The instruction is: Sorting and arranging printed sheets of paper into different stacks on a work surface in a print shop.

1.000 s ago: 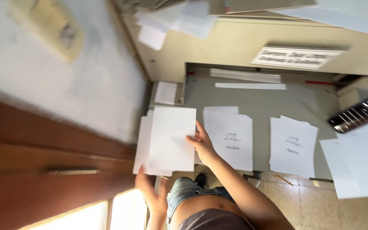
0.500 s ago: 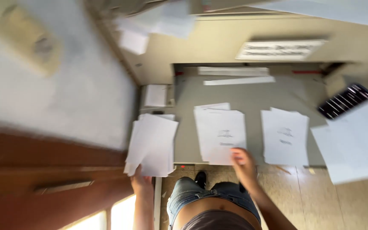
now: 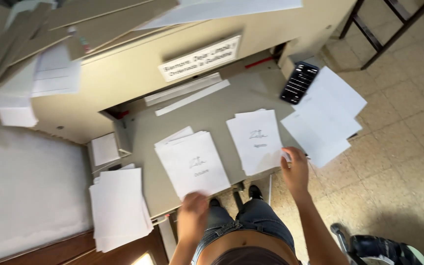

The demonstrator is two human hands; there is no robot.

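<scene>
The left hand [image 3: 192, 214] hangs at the near edge of the grey bench [image 3: 231, 105], just below the middle stack of white sheets [image 3: 193, 163]; it is blurred, so whether its fingers touch or grip the paper cannot be told. The right hand [image 3: 295, 169] sits at the lower right corner of the second stack [image 3: 256, 140], fingers curled and apparently pinching a sheet edge there, though the contact is small in the view. Both of these stacks show a small grey mark with a short line of print under it on the top sheet. A third, plain white stack [image 3: 119, 208] lies to the left, overhanging the bench edge next to a brown wooden surface [image 3: 50, 252]. A fourth pile of blank sheets [image 3: 327, 118] spreads at the right end, partly past the bench over the tiled floor [image 3: 398, 147], with a black calculator [image 3: 299, 82] just above it. On the beige machine housing [image 3: 123, 73] behind the bench sits a long white rectangular sign [image 3: 199, 58] with dark lettering (tilted in this view), and two narrow white strips [image 3: 190, 93] lie below it. More loose white papers [image 3: 40, 78] rest on top at the upper left
</scene>
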